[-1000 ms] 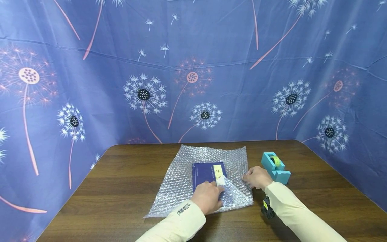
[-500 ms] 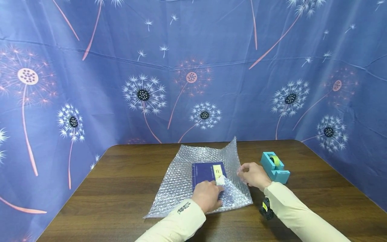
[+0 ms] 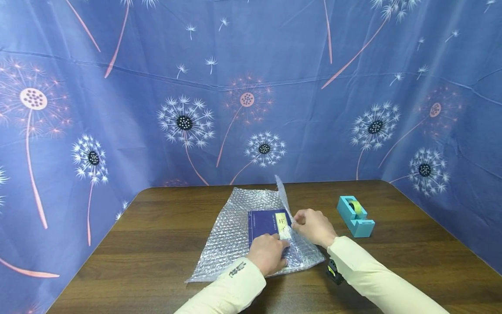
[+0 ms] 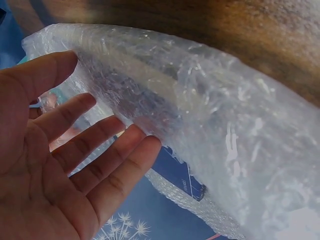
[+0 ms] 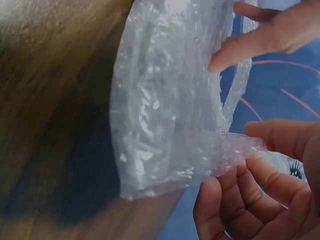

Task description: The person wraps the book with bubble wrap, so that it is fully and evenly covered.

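Note:
A dark blue book (image 3: pixel 260 221) with a pale title label lies on a sheet of bubble wrap (image 3: pixel 221 242) in the head view. The sheet's near part is folded back over the lower part of the book. My left hand (image 3: pixel 267 254) rests on that fold; in the left wrist view its fingers (image 4: pixel 122 175) are spread and fairly straight along the wrap. At the book's right side, my right hand (image 3: pixel 315 226) pinches the sheet's right edge between thumb and fingers and holds it raised. That edge stands up beside the label, its far corner pointing upward.
A turquoise tape dispenser (image 3: pixel 356 216) with a yellow-green roll stands on the wooden table (image 3: pixel 157 244) to the right of the right hand. A blue cloth (image 3: pixel 313 109) with dandelion prints hangs behind the table. Black gear (image 3: pixel 334 272) is strapped at the right wrist.
My right hand has lifted the bubble wrap's right edge and carried it leftward to the book's right side. My left hand has stayed in place on the fold.

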The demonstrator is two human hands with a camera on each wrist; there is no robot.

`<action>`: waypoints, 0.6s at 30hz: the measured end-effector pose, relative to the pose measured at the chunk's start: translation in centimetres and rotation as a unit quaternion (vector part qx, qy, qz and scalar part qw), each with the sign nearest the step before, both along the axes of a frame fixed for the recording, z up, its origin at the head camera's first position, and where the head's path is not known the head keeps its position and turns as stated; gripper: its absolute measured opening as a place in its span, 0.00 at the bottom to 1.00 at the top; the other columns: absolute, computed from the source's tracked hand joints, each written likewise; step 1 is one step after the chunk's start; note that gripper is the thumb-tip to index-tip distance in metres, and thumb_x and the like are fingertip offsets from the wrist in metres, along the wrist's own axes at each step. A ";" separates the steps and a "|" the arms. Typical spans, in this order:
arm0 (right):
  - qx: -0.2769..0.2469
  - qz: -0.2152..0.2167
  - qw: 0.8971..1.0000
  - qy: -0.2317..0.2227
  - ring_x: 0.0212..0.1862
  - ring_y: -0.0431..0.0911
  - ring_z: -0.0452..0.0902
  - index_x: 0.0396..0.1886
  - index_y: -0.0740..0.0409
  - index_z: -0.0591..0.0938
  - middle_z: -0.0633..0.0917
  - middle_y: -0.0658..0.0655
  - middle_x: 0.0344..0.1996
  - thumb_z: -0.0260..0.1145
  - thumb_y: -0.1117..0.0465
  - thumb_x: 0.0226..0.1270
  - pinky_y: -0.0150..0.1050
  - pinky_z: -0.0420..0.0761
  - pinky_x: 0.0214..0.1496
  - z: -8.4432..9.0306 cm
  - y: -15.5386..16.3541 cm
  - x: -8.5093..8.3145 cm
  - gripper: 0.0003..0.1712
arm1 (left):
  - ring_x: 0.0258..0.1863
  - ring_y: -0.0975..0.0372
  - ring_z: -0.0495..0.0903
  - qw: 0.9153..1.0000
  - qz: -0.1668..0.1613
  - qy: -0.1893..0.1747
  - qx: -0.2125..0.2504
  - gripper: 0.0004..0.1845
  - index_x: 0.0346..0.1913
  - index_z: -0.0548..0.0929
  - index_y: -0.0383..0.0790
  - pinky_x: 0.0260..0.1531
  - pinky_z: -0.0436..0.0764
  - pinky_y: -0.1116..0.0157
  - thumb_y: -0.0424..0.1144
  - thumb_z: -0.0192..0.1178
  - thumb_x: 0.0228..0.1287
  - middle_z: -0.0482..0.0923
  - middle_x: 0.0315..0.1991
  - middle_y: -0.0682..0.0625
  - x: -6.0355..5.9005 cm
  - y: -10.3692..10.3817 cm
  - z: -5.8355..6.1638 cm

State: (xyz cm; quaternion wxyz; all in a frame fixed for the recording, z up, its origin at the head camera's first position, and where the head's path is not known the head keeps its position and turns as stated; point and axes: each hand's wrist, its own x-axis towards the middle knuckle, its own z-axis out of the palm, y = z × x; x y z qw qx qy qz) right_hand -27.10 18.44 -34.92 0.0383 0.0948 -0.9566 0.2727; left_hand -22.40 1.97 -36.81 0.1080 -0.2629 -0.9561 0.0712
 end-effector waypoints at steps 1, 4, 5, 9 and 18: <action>0.006 0.003 1.000 0.002 0.31 0.46 0.80 0.37 0.59 0.86 0.88 0.54 0.33 0.71 0.62 0.66 0.45 0.80 0.31 0.0 -0.2 0.1 0.04 | 0.37 0.63 0.84 1.000 0.000 0.001 0.000 0.23 0.56 0.87 0.63 0.35 0.82 0.67 0.59 0.72 0.57 0.86 0.43 0.57 0.0 0.0 0.0; 0.024 0.010 1.000 0.002 0.31 0.45 0.81 0.37 0.58 0.87 0.88 0.54 0.33 0.71 0.63 0.66 0.45 0.81 0.32 0.0 -0.5 0.1 0.04 | 0.38 0.63 0.84 1.000 -0.001 -0.001 0.001 0.23 0.56 0.87 0.63 0.35 0.82 0.67 0.58 0.72 0.57 0.86 0.43 0.58 0.0 0.0 0.0; 0.030 0.014 0.999 0.001 0.31 0.45 0.80 0.37 0.58 0.87 0.88 0.54 0.33 0.71 0.62 0.66 0.45 0.81 0.33 0.0 -0.6 0.1 0.04 | 0.38 0.63 0.84 1.000 -0.001 -0.002 0.002 0.23 0.56 0.87 0.63 0.36 0.82 0.67 0.59 0.72 0.57 0.86 0.44 0.58 0.0 0.0 0.0; 0.038 0.032 0.999 -0.020 0.30 0.45 0.79 0.37 0.59 0.87 0.86 0.53 0.30 0.72 0.62 0.65 0.43 0.80 0.31 -0.3 -0.9 0.1 0.05 | 0.38 0.63 0.84 1.000 -0.001 -0.004 0.002 0.23 0.57 0.87 0.63 0.35 0.82 0.68 0.59 0.72 0.57 0.86 0.44 0.58 0.1 -0.1 0.1; 0.025 0.066 0.996 -0.050 0.21 0.42 0.69 0.44 0.66 0.87 0.86 0.57 0.34 0.61 0.69 0.69 0.36 0.71 0.24 -0.6 -0.9 0.0 0.10 | 0.38 0.64 0.84 1.000 0.001 0.000 -0.001 0.23 0.57 0.87 0.64 0.35 0.82 0.68 0.59 0.71 0.57 0.85 0.43 0.59 0.2 -0.1 0.2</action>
